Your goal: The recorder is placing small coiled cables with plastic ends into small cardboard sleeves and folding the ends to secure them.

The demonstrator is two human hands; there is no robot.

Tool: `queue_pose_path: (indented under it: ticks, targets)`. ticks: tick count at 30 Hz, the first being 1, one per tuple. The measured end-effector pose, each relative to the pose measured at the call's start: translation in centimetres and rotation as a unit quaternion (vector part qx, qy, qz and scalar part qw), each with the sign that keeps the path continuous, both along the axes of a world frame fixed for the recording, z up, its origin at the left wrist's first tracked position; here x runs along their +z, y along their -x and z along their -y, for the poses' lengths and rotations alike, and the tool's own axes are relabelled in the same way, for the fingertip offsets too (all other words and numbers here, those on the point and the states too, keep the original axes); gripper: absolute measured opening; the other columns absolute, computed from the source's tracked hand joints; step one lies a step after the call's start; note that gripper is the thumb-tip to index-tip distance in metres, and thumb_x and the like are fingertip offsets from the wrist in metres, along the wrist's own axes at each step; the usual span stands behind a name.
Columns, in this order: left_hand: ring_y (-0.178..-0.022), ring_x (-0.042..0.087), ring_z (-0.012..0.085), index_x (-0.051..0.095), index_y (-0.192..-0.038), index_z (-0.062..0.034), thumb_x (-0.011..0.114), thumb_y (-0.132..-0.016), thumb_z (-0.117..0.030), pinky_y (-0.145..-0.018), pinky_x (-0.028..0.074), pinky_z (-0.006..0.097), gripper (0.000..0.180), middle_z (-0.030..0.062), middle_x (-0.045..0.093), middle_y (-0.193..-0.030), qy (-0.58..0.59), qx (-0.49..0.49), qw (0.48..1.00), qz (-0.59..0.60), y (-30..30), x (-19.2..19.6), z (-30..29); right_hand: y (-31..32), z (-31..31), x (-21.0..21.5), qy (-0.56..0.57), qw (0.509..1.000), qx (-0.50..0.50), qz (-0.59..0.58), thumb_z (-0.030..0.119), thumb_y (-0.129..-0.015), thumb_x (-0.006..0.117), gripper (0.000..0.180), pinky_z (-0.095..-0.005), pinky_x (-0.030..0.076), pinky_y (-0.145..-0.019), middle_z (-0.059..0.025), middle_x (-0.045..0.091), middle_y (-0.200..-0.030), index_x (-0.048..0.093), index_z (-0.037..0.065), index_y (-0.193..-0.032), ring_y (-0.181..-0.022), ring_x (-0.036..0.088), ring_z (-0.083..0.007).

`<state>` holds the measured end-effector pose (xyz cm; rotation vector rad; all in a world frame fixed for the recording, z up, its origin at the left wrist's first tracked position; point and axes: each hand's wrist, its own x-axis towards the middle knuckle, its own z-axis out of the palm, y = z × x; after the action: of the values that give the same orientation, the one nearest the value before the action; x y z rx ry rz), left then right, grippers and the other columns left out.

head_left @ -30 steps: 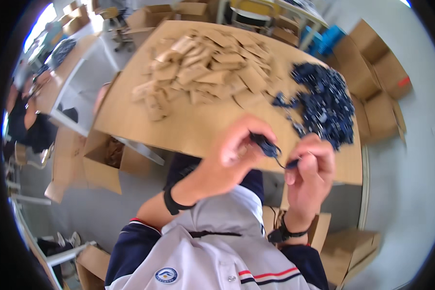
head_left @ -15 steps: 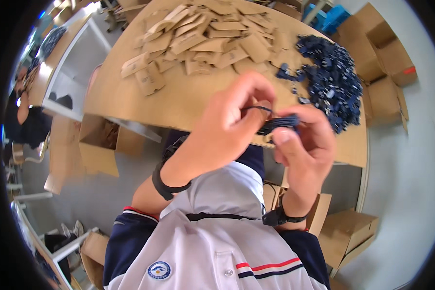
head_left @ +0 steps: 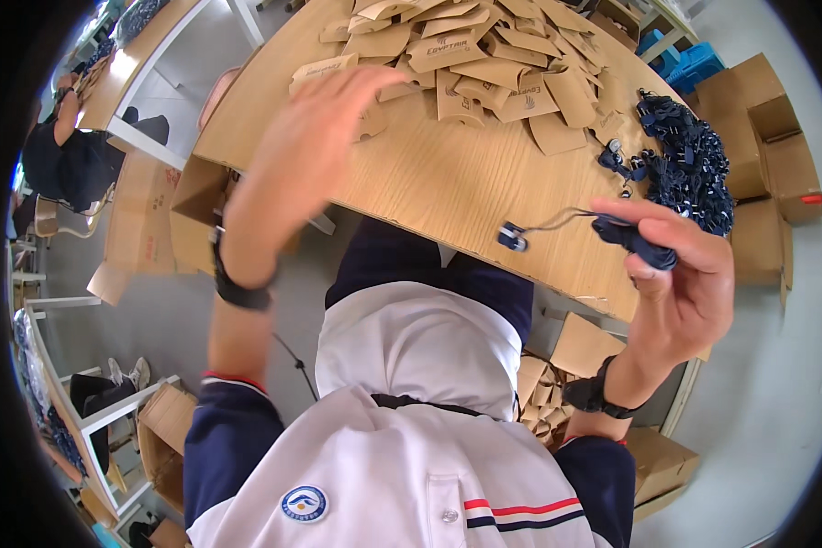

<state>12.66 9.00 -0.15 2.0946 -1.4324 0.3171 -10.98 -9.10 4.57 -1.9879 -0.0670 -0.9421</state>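
My right hand (head_left: pixel 680 260) holds a small coiled dark cable (head_left: pixel 635 239) between thumb and fingers, above the table's front right part. A thin loose lead runs left from the coil to dark end pieces with light faces (head_left: pixel 513 236), which look like earbuds. My left hand (head_left: pixel 315 132), blurred by motion, is apart from the cable, fingers stretched out and seemingly holding nothing. It is nearest to the flat brown pillow boxes (head_left: pixel 447 50) heaped at the far side of the table. A mound of similar dark cables (head_left: pixel 690 151) lies at the table's right.
The wooden table (head_left: pixel 411 183) has its near edge before my lap. Open cardboard cartons stand at the right (head_left: pixel 758 137) and below the table's left edge (head_left: pixel 205 196). Brown boxes fill a carton (head_left: pixel 543 402) by my right arm. Another person (head_left: pixel 68 160) sits far left.
My left hand has let go of the cable and moved up and left toward the pillow boxes. My right hand has moved right with the coil, whose loose end now hangs out.
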Motion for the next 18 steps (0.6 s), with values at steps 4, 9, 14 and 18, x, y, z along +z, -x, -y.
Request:
queue_pose_path:
  ticks: [4, 9, 14, 18]
  targets:
    - [-0.118, 0.053, 0.0306, 0.057, -0.123, -0.0058, 0.052, -0.077, 0.007, -0.098, 0.043, 0.041, 0.048, 0.0115, 0.059, -0.124, -0.081, -0.060, 0.987, 0.128, -6.1, -3.8, -1.7, -0.6, 1.4, 2.0, 0.143, 0.988, -0.049, 0.017, 0.009, -0.092, 0.063, 0.028, -0.0378, 0.056, -0.079, -0.0304, 0.066, -0.095, 0.052, -0.008, -0.110, -0.082, 0.069, -0.0309]
    - [-0.114, 0.057, 0.0247, 0.057, -0.124, -0.0034, 0.058, -0.082, -0.002, -0.100, 0.042, 0.037, 0.042, 0.0097, 0.062, -0.122, -0.193, -0.019, 0.981, 0.019, -4.6, -3.0, -1.1, -1.8, 2.4, 3.3, 0.128, 0.983, -0.026, 0.130, 0.013, -0.094, 0.062, 0.040, -0.0460, 0.058, -0.071, -0.0361, 0.063, -0.097, 0.044, -0.009, -0.124, -0.078, 0.067, -0.0384]
    - [-0.108, 0.059, 0.0178, 0.054, -0.126, 0.0032, 0.055, -0.088, -0.007, -0.099, 0.042, 0.033, 0.039, 0.0092, 0.063, -0.120, 0.101, -0.183, 0.918, -0.336, 3.6, -0.5, 1.6, -1.9, 4.5, 6.2, 0.192, 0.963, 0.014, 0.189, 0.013, -0.095, 0.061, 0.036, -0.0515, 0.060, -0.065, -0.0406, 0.060, -0.096, 0.050, -0.004, -0.125, -0.075, 0.067, -0.0432]
    - [-0.092, 0.058, 0.0109, 0.054, -0.120, 0.0022, 0.059, -0.091, -0.007, -0.085, 0.048, 0.027, 0.031, 0.0040, 0.060, -0.100, 0.125, -0.255, 0.803, -0.524, 8.7, -0.1, 3.8, -1.4, 5.9, 7.7, 0.212, 0.951, 0.001, 0.224, 0.015, -0.095, 0.061, 0.035, -0.0506, 0.061, -0.061, -0.0424, 0.059, -0.099, 0.052, -0.006, -0.122, -0.076, 0.066, -0.0459]
